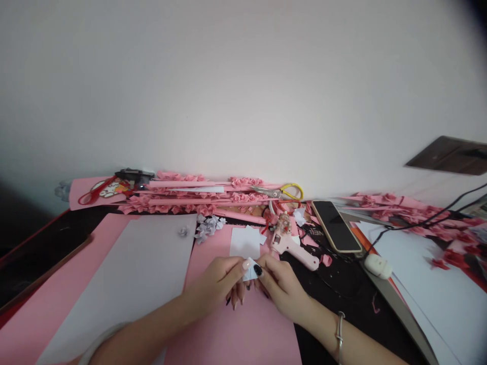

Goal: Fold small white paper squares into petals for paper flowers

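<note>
Both hands meet over the pink sheet (243, 324), the left hand (216, 284) and right hand (279, 286) pinching one small white paper (251, 271) between fingertips, seemingly to crease it, just before the glue gun (291, 246).

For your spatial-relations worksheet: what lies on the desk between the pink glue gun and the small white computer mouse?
In the head view, between the pink glue gun and the small white computer mouse lies a black-screened smartphone, plus pink paper scraps on the dark desk.
</note>
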`<state>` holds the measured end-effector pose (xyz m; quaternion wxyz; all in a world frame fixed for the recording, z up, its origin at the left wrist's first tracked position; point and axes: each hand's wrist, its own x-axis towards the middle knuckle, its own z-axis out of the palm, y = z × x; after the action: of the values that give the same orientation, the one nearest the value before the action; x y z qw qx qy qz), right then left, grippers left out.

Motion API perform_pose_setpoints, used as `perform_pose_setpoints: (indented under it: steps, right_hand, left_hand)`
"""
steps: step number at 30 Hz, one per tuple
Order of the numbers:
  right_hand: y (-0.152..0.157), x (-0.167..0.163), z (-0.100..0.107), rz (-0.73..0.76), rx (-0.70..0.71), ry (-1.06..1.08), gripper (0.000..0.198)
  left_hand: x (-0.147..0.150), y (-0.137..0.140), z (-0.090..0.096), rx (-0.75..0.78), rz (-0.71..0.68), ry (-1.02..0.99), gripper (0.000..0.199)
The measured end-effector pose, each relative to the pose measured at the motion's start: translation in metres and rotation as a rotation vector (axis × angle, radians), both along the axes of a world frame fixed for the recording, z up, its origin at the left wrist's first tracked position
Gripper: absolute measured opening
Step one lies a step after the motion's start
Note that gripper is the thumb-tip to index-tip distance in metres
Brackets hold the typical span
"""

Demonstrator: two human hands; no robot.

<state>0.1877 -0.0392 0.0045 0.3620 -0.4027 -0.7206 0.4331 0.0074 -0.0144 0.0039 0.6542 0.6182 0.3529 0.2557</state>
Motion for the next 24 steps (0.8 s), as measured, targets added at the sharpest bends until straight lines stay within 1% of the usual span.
perform_pose_setpoints:
  steps: [4,15,24]
  right_hand:
    - [-0.0002,0.0002,-0.0003,0.003,-0.006,-0.009,0.022]
    - [-0.0009,-0.0002,-0.0005,0.006,-0.005,-0.003,0.021]
    - [-0.0005,0.0000,-0.0016,0.002,0.002,-0.014,0.022]
  left_hand:
    - [0.0007,-0.0017,0.0006,0.039,0.010,0.029,0.045]
    - [0.0001,-0.0029,0.0025,0.079,0.002,0.052,0.036]
    - [0.0006,-0.0026,0.0000,0.070,0.011,0.055,0.033]
